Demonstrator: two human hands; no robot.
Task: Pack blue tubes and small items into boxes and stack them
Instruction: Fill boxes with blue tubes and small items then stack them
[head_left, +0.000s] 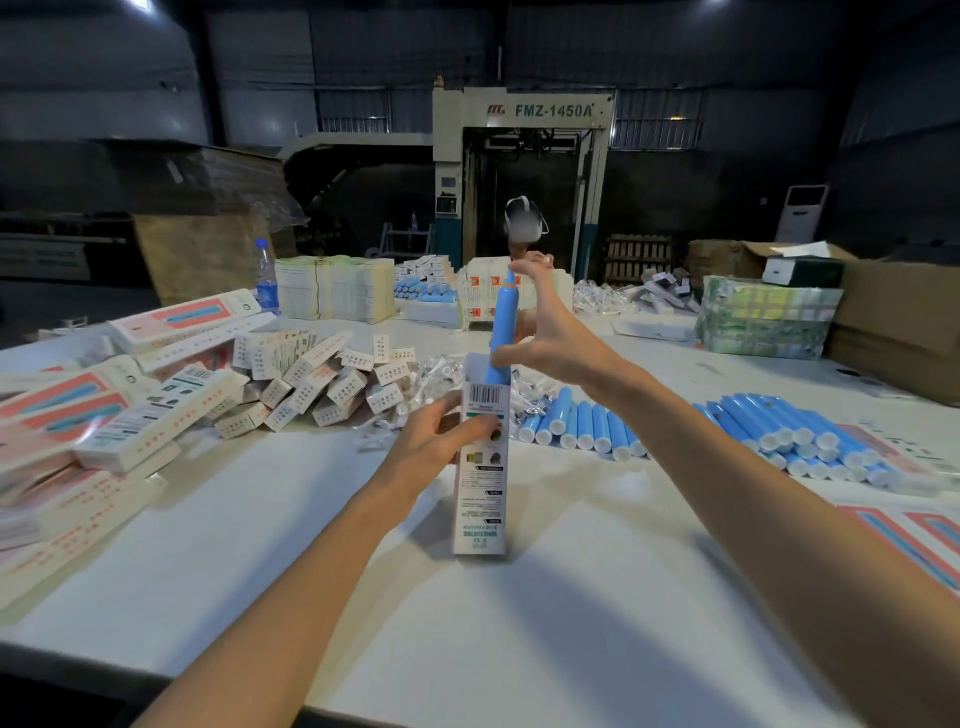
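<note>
By the left hand (441, 436) the box (480, 483) is gripped upright so the blue tube (502, 322), pinched by the right hand (550, 338), is guided in.

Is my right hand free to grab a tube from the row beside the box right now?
Probably not yet: the right hand is holding a blue tube partway into the box. The row lies uncovered close by.
</note>
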